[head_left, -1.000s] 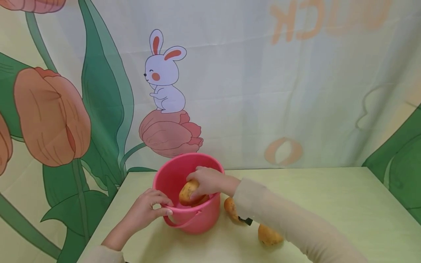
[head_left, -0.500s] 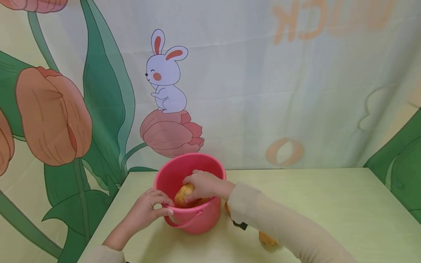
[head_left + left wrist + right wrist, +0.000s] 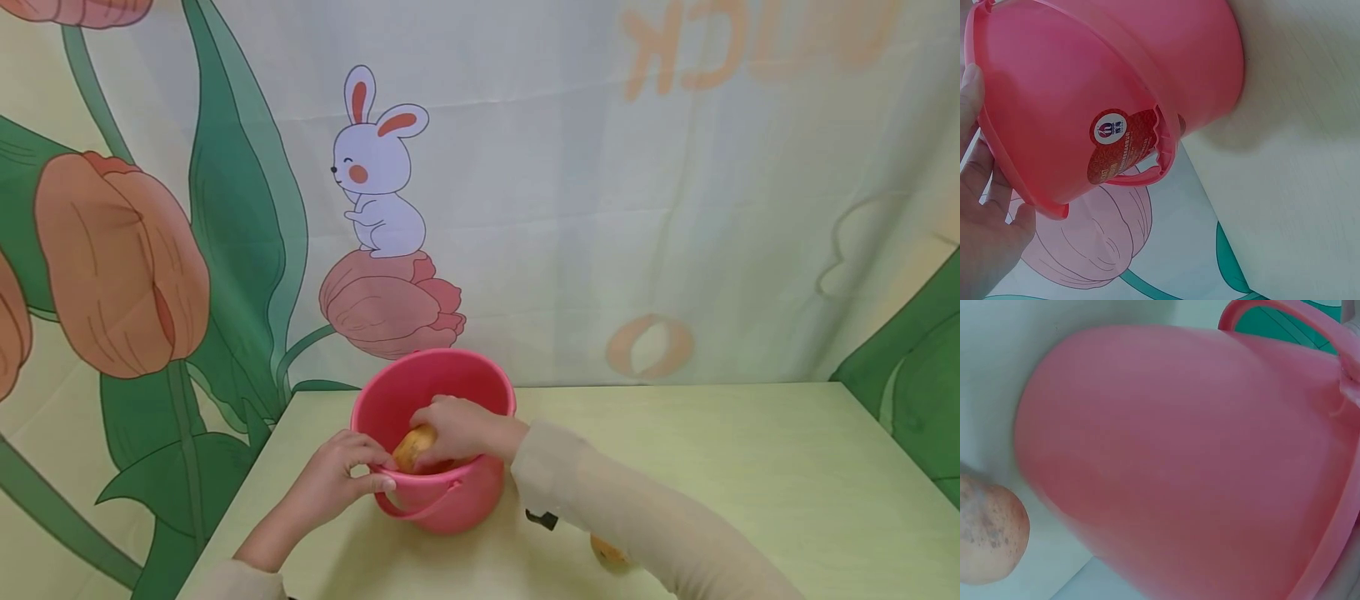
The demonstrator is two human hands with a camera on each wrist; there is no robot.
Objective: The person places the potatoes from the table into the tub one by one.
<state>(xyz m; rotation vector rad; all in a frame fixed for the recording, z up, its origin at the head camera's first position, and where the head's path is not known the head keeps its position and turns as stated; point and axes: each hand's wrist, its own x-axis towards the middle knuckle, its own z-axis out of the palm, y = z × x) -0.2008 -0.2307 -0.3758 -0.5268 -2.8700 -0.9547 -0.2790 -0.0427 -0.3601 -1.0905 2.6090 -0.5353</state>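
Observation:
A pink bucket [image 3: 465,510] stands on the table, its handle [image 3: 420,512] hanging down at the front. My left hand [image 3: 337,471] holds the bucket's near-left rim, thumb outside and fingers over the edge. In the left wrist view that hand [image 3: 988,219] is at the rim, beside a label [image 3: 1122,140] on the bucket's wall. Inside the bucket, my right hand [image 3: 461,429] grips a yellow-brown potato [image 3: 412,447] close to the near-left wall. The bucket's bottom is hidden. The right wrist view shows mostly the bucket's outer wall [image 3: 1179,456].
A potato [image 3: 609,552] lies on the pale table [image 3: 720,450], partly behind my right sleeve [image 3: 630,500]. In the right wrist view, a spotted potato [image 3: 991,531] lies beside the bucket. Behind the table hangs a printed cloth [image 3: 540,208].
My right hand has moved left and lower into the bucket with the potato. Its sleeve now hides the potato beside the bucket. My left hand keeps its hold on the rim.

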